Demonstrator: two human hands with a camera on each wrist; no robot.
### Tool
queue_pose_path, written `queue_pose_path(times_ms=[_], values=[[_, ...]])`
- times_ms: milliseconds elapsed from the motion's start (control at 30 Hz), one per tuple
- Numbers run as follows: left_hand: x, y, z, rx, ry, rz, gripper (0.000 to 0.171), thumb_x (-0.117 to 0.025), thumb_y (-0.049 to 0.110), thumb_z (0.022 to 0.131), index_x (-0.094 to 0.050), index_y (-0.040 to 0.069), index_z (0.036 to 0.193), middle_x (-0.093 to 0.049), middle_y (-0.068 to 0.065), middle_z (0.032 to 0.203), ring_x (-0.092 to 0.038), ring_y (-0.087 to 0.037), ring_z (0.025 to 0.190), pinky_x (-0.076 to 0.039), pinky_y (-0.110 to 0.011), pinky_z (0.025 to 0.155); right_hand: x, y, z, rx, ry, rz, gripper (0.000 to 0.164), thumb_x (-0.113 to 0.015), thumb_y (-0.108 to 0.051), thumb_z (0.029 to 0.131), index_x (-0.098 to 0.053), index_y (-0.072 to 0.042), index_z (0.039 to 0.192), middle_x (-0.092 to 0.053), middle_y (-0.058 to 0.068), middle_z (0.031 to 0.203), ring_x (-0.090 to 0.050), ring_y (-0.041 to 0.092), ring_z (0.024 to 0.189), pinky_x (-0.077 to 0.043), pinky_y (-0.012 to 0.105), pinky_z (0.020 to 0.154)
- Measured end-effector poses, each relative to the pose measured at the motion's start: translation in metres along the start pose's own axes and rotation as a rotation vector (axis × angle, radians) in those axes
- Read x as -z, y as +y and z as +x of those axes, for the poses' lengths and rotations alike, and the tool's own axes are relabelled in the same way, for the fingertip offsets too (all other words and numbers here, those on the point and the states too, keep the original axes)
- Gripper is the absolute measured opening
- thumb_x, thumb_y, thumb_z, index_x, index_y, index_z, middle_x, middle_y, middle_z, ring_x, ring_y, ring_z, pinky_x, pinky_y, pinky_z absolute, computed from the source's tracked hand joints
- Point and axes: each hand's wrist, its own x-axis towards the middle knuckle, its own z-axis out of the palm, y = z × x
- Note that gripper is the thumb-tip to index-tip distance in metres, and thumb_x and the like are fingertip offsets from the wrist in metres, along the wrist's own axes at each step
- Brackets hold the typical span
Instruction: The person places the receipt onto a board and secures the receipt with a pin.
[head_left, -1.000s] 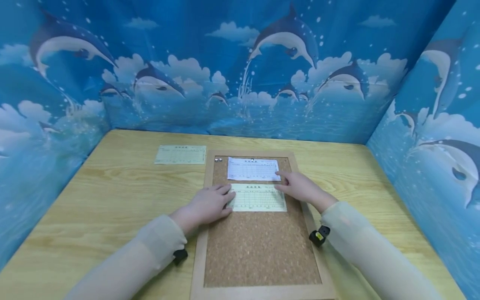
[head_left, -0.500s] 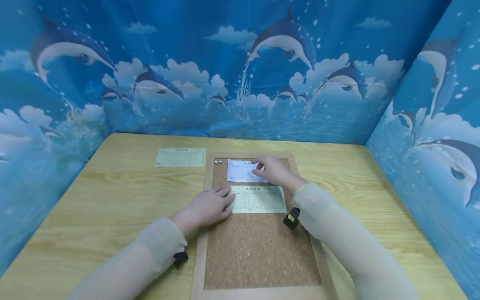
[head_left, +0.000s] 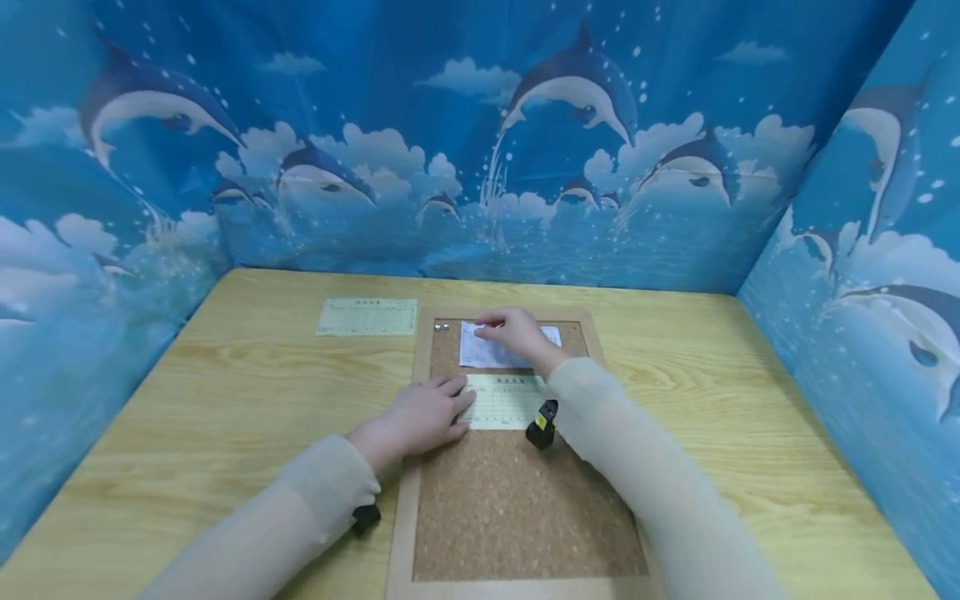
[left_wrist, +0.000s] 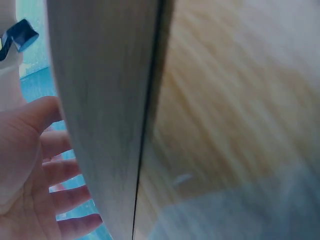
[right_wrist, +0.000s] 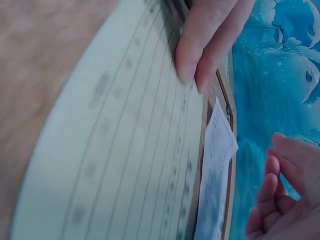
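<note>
My left hand (head_left: 423,417) rests with its fingertips on the left edge of a pale green printed form (head_left: 498,400) on the corkboard (head_left: 517,500). Those left fingers (right_wrist: 200,45) press the form in the right wrist view. Over a white printed form (head_left: 480,354) pinned higher on the board hangs my right hand (head_left: 517,333), partly hiding it. Its fingers are loosely bent, and the right wrist view shows nothing between thumb and fingers. Small silver push pins (head_left: 442,327) sit at the board's upper left corner. The left wrist view shows the board's wooden frame (left_wrist: 105,100) beside my left palm.
Another pale green form (head_left: 367,317) lies on the wooden table (head_left: 300,375) left of the board. A blue dolphin-print curtain (head_left: 405,208) encloses the table at the back and sides. Each wrist carries a small black camera (head_left: 542,425).
My right hand has moved left from the white form's right edge, across it toward the push pins, its fingers now more bent. My left hand stays on the green form.
</note>
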Motion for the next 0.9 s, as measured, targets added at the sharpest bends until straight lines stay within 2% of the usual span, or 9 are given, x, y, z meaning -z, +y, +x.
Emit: queue_pose_path(times_ms=[200, 433, 633, 900], values=[[-0.001, 0.003, 0.0, -0.006, 0.0, 0.001, 0.054, -0.051, 0.044, 0.093, -0.045, 0.016, 0.139, -0.035, -0.008, 0.147, -0.034, -0.029, 0.132, -0.038, -0.048, 0.099, -0.017, -0.003, 0.015, 0.018, 0.034, 0.049, 0.03, -0.062, -0.02, 0.09, -0.065, -0.009, 0.118, -0.064, 0.006, 0.11, -0.058, 0.02, 0.098, -0.049, 0.034, 0.08], [0.0, 0.002, 0.0, -0.021, 0.028, -0.004, 0.053, -0.054, 0.042, 0.092, -0.047, 0.014, 0.137, -0.038, -0.01, 0.145, -0.036, -0.031, 0.131, -0.038, -0.049, 0.098, -0.033, -0.005, 0.025, 0.032, 0.121, -0.011, 0.026, -0.066, -0.022, 0.088, -0.069, -0.01, 0.111, -0.066, 0.005, 0.103, -0.058, 0.019, 0.094, -0.048, 0.032, 0.079], [0.0, 0.0, -0.001, -0.01, 0.016, 0.005, 0.054, -0.053, 0.043, 0.092, -0.046, 0.015, 0.138, -0.036, -0.01, 0.146, -0.034, -0.03, 0.132, -0.036, -0.048, 0.101, -0.042, -0.013, 0.028, 0.026, 0.129, -0.012, 0.026, -0.066, -0.022, 0.088, -0.069, -0.01, 0.11, -0.067, 0.004, 0.099, -0.06, 0.017, 0.089, -0.049, 0.03, 0.078], [0.0, -0.001, 0.0, -0.023, 0.028, 0.015, 0.054, -0.054, 0.043, 0.092, -0.047, 0.015, 0.137, -0.038, -0.01, 0.145, -0.035, -0.03, 0.131, -0.038, -0.047, 0.099, -0.048, -0.015, 0.035, -0.015, 0.162, -0.083, 0.025, -0.068, -0.025, 0.086, -0.07, -0.015, 0.109, -0.067, 0.0, 0.094, -0.059, 0.016, 0.087, -0.046, 0.03, 0.077]])
